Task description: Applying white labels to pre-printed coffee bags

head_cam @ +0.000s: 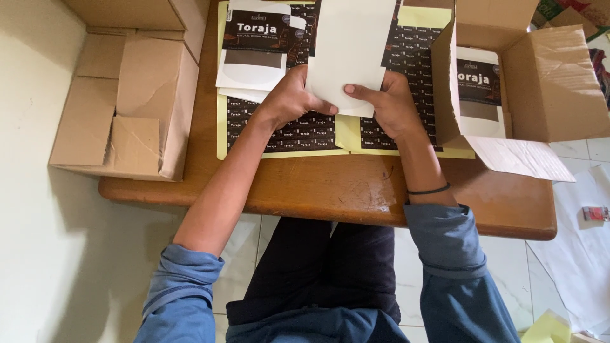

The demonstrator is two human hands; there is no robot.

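A small wooden surface [305,190] stands over pale floor tiles, its near edge bare. Both hands grip the near short edge of a blank white pouch [349,51], whose long axis runs away from the person. The left hand [292,98] pinches the left corner; the right hand [391,105] pinches the right. Beneath lie yellow-backed sheets of small dark labels [298,130]. Further left rests a stack of labelled white pouches [254,60]. An open cardboard box [546,82] at right holds another pouch; a second box [133,101] sits at left.
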